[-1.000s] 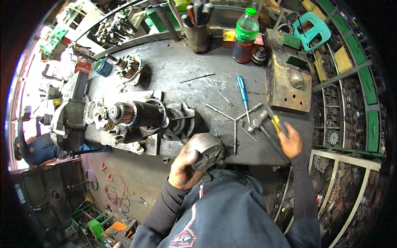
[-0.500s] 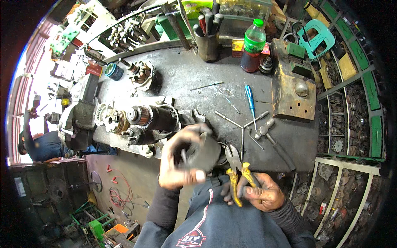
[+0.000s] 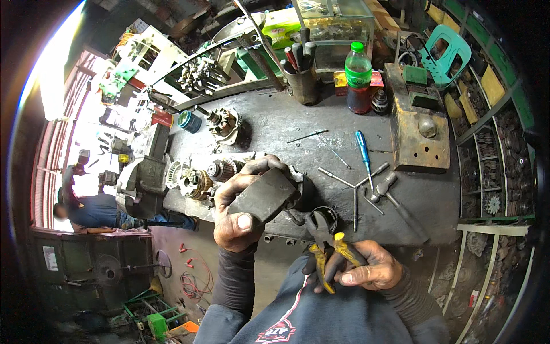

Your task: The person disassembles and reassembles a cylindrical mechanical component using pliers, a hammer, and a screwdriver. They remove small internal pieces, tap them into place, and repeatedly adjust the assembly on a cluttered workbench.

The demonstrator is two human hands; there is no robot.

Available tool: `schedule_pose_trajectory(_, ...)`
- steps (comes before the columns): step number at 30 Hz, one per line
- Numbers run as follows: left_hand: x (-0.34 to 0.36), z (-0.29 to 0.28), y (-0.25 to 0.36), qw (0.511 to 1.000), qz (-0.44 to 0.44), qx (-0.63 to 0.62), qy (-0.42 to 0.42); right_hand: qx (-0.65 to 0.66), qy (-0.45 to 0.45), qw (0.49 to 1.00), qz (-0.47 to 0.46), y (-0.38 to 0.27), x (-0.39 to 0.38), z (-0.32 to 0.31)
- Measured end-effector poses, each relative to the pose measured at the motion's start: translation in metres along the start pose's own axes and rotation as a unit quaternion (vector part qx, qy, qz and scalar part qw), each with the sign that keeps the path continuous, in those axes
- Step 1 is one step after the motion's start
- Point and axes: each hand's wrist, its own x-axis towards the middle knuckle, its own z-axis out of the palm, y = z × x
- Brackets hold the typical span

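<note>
My left hand (image 3: pixel 231 231) is closed around a dark grey, block-shaped part (image 3: pixel 262 198) with a broad flat face turned up. Its exact kind is not clear. In my right hand (image 3: pixel 375 268) is a pair of cutting pliers (image 3: pixel 325 252) with worn yellow handles, the jaws pointing up and away from me. Those jaws lie just right of the block, apart from it, in front of a dark ring-shaped item at the bench edge. Behind my left hand sit a wound armature (image 3: pixel 222 169) and a round copper-coloured motor part (image 3: pixel 195 184), partly hidden.
On the bench (image 3: pixel 275 123) lie a blue screwdriver (image 3: pixel 362 150), a three-armed wrench (image 3: pixel 355 192) and a hammer (image 3: pixel 395 198). A green-capped bottle (image 3: pixel 358 86) stands at the back beside a rusty metal box (image 3: pixel 421 137). A vise (image 3: pixel 143 183) is at left, with another person (image 3: pixel 94 209) beyond.
My left hand has turned the block so its flat face shows, and the motion blur is gone. The pliers stay in my right hand. The whole view has shifted, moving the bench rightward.
</note>
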Motion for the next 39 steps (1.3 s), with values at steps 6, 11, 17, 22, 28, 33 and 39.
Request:
schedule_pose_trajectory(6, -0.008, 0.008, 0.0, 0.995, -0.055, -0.069, 0.055, -0.012, -0.05, 0.998, 0.031, -0.01, 0.01, 0.007)
schedule_pose_trajectory(11, -0.009, 0.008, -0.001, 0.996, -0.053, -0.055, 0.051, 0.014, -0.076, 0.997, 0.012, -0.013, 0.016, 0.013)
schedule_pose_trajectory(17, -0.013, 0.011, -0.002, 0.996, -0.046, -0.03, 0.067, 0.056, -0.081, 0.995, 0.032, -0.014, 0.019, 0.015)
schedule_pose_trajectory(22, -0.014, 0.012, -0.003, 0.994, -0.051, -0.033, 0.087, 0.076, -0.082, 0.993, 0.036, -0.012, 0.021, 0.014)
schedule_pose_trajectory(28, -0.014, 0.009, -0.005, 0.995, -0.052, -0.032, 0.076, 0.105, -0.071, 0.991, 0.041, -0.012, 0.019, 0.017)
schedule_pose_trajectory(33, -0.008, 0.001, -0.011, 0.999, -0.018, -0.029, 0.025, 0.097, -0.056, 0.993, 0.023, -0.009, 0.019, 0.017)
schedule_pose_trajectory(39, -0.006, -0.002, -0.015, 0.999, -0.028, -0.014, 0.018, 0.127, -0.073, 0.989, 0.016, -0.002, 0.022, 0.014)
